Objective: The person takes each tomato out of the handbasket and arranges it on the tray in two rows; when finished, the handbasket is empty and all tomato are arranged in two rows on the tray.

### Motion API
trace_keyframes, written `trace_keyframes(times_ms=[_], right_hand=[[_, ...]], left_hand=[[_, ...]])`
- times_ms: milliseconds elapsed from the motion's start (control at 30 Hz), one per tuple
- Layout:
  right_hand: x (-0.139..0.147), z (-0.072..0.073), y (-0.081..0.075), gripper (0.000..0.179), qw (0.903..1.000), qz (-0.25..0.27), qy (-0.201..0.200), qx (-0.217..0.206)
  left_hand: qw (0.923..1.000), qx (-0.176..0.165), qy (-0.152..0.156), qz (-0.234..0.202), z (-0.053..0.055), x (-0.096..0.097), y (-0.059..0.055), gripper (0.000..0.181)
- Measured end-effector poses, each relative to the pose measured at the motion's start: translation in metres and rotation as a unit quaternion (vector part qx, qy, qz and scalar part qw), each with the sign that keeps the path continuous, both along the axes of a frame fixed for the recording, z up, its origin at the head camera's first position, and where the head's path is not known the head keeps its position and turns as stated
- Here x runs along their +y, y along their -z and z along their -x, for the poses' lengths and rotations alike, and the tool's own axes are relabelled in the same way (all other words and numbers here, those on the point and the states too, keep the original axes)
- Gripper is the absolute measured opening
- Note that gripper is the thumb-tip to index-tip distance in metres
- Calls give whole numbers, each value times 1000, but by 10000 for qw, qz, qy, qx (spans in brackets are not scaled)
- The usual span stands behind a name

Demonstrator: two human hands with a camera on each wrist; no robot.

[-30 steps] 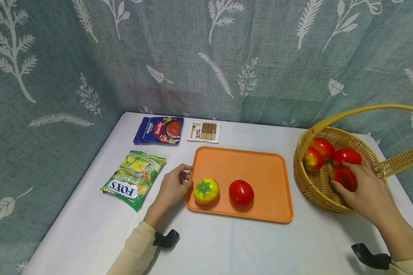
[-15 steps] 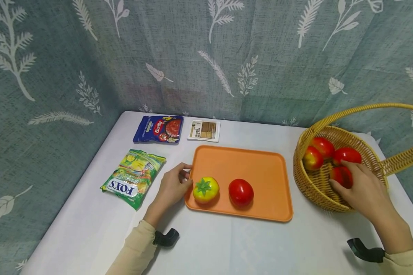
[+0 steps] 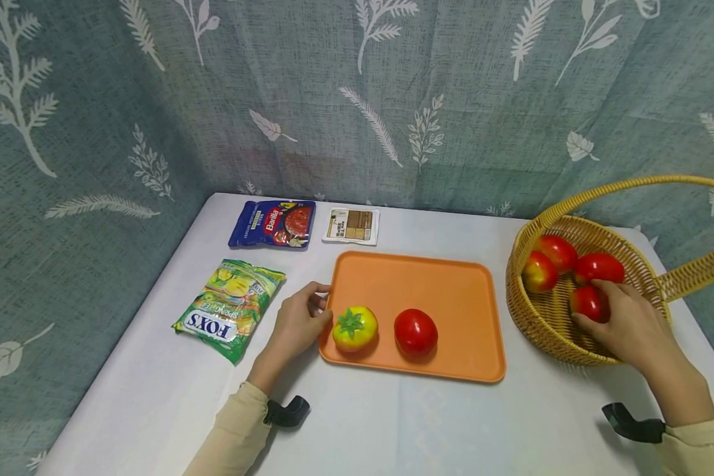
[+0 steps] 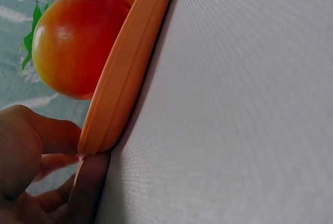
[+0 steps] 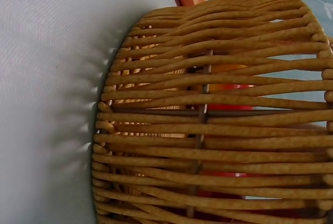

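We've got our right hand (image 3: 636, 330) down in the wicker basket (image 3: 526, 324), thumb and fingers curled around a small red fruit (image 3: 586, 304), with three other fruits (image 3: 598, 267) just beyond it. Our left hand (image 3: 295, 324) has its fingers pinching the left edge of the orange tray (image 3: 413, 281) on the bench (image 3: 357, 423). A yellow fruit (image 3: 363, 336) and a shiny red one (image 3: 416, 332) sit apart on it.

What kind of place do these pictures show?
Probably a small indoor work corner: leaf-patterned cloth lines two sides of a white table, which bears an orange tray and a basket.
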State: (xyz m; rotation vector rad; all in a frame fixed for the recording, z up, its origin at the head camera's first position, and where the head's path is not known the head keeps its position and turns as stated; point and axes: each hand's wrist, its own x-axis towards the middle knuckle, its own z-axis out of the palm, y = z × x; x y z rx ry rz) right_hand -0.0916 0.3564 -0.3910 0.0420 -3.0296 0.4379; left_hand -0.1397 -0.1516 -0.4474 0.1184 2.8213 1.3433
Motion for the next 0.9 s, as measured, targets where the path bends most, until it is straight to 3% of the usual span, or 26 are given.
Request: trace_keyframes(times_ms=[433, 900], right_hand=[[-2, 0, 0, 73, 9997, 64, -230, 87], [-15, -9, -19, 77, 9991, 30, -93, 419]], left_hand=[[10000, -30, -27, -8, -1, -1, -1, 39], [10000, -46, -17, -20, 0, 0, 0, 39]])
